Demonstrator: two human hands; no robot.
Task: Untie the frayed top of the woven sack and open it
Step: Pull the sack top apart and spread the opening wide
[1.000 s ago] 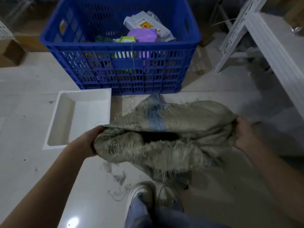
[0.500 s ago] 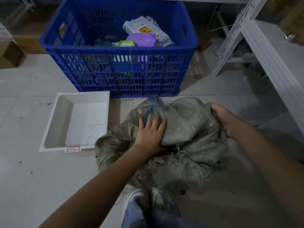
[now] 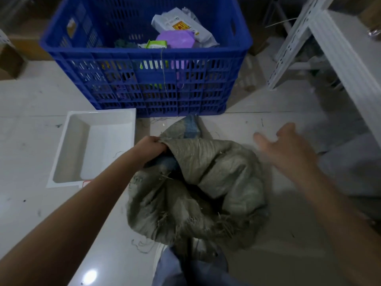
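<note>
Sitting beyond the left hand [image 3: 151, 148], the blue crate [image 3: 144, 58] holds a white packet [image 3: 181, 24], a purple pack [image 3: 177, 39] and a green-labelled one [image 3: 154, 44], heaped toward its far right. Nearer, the woven sack [image 3: 198, 188] slumps on the floor [image 3: 31, 151], its frayed mouth gaping; the left grip pinches the far rim. To that hand's left lies a white tray [image 3: 99, 145]. Right hand [image 3: 288, 149] hovers spread, just clear of the sack.
</note>
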